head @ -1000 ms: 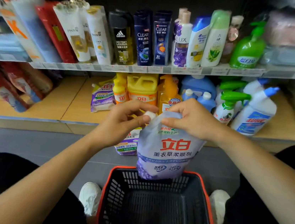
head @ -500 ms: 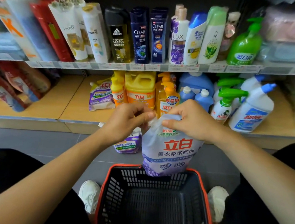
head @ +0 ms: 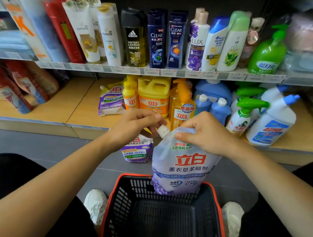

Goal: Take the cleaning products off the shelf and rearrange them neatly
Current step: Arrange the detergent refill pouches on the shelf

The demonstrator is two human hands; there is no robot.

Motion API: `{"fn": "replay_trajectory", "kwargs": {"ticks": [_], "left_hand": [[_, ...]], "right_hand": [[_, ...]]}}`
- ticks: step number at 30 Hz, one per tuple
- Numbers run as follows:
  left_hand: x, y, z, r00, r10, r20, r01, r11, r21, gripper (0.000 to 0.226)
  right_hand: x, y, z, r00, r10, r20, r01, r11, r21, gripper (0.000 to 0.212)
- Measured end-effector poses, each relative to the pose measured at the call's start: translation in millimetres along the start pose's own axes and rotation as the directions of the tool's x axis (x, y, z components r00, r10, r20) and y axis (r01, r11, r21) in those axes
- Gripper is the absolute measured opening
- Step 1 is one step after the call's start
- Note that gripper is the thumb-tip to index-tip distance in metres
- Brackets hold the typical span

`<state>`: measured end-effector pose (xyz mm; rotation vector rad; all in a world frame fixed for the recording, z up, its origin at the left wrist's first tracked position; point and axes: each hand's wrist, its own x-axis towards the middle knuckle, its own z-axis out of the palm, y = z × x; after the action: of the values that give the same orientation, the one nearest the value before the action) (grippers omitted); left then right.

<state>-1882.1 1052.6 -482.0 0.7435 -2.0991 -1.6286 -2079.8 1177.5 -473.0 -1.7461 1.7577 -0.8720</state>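
Observation:
My right hand (head: pixel 207 134) grips the top edge of a pale lavender softener pouch (head: pixel 183 165) with red characters. The pouch hangs upright, its bottom just inside the far rim of a black basket with a red rim (head: pixel 220 205). My left hand (head: pixel 133 127) curls its fingers at the pouch's white cap (head: pixel 163 131) and pinches it. A smaller purple pouch (head: pixel 138 150) shows right under my left hand, in front of the shelf base; whether that hand holds it I cannot tell. The basket has nothing else in it.
The lower shelf (head: pixel 82 109) holds another purple pouch (head: pixel 111 101), yellow detergent bottles (head: pixel 153 96), blue bottles (head: pixel 211 107) and white spray bottles (head: pixel 271 122). Shampoo bottles (head: pixel 155 39) line the upper shelf. My white shoes (head: pixel 96 203) flank the basket on the grey floor.
The softener pouch has stayed at the basket's far rim in both hands. My left fingers have shifted slightly at the cap. The view has barely moved.

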Motion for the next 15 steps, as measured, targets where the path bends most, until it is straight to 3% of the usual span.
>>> {"fn": "replay_trajectory", "kwargs": {"ticks": [4, 9, 13, 15], "left_hand": [[-3.9, -1.0, -3.3, 0.998, 0.034, 0.056, -0.035, 0.999, 0.017, 0.014], [-4.6, 0.5, -6.8, 0.991, 0.078, 0.106, -0.085, 0.994, 0.068, 0.032], [-4.1, -2.0, -6.0, 0.997, 0.047, 0.063, -0.052, 0.996, 0.071, 0.013], [-3.2, -3.7, -4.9, 0.999, 0.031, 0.029, -0.033, 0.995, 0.092, 0.030]], "right_hand": [[0.6, -3.1, -0.4, 1.000, 0.009, -0.005, -0.009, 0.999, 0.031, 0.017], [1.6, -2.4, -1.4, 1.000, 0.021, -0.010, -0.021, 0.998, 0.052, 0.016], [2.0, -3.7, -1.0, 1.000, 0.001, -0.021, 0.000, 0.998, 0.060, 0.042], [2.7, -4.4, -0.2, 0.999, -0.009, -0.035, 0.010, 0.999, 0.045, 0.040]]}}
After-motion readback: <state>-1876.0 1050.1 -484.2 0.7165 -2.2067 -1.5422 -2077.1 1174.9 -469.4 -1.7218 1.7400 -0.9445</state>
